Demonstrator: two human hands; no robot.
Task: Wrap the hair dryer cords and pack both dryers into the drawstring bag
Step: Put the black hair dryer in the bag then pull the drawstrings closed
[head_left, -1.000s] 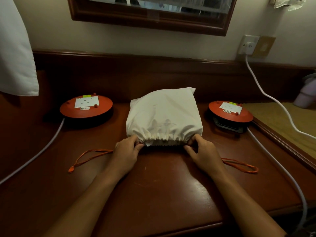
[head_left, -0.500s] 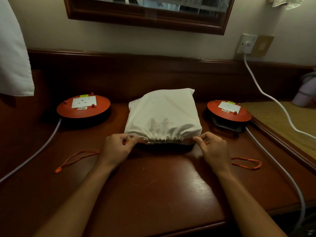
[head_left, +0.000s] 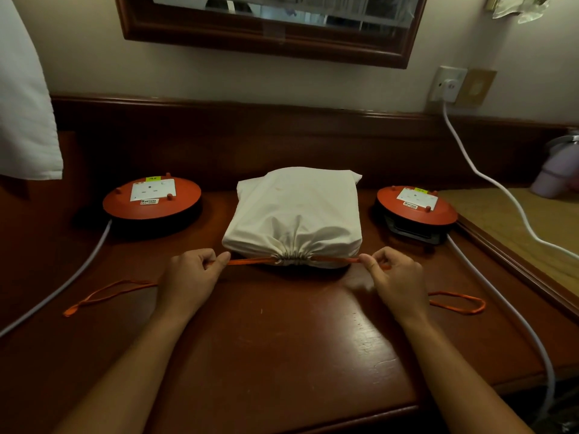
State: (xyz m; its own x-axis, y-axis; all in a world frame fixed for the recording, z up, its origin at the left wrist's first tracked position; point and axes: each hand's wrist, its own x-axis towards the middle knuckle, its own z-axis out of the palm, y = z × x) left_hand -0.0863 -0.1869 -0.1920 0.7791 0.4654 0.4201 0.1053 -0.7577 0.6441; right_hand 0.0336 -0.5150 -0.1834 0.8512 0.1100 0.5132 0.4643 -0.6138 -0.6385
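Both hands are on the cord and this is the closing pull: the left hand (head_left: 191, 277) pinches the orange drawstring (head_left: 250, 261) just left of the bag's mouth, the right hand (head_left: 396, 278) pinches it just right, fingers curled tight around the cord on each side. The cream drawstring bag (head_left: 297, 214) lies flat on the wooden desk (head_left: 282, 355), bulging, its mouth gathered into a small pucker facing the person, centred between the two hands. No dryer shows, so they are presumably inside, though that cannot be confirmed. Here is the risk: the bag is free on a polished top, so an uneven tug could drag it sideways towards one of the orange extension reels (head_left: 152, 198) flanking it. Pull too hard and the thin cord may slip through a pinch or strain the channel. The slack tails loop loose on the desk outside each wrist and could snag. The pucker looks nearly closed, and a gap left could let something slide out
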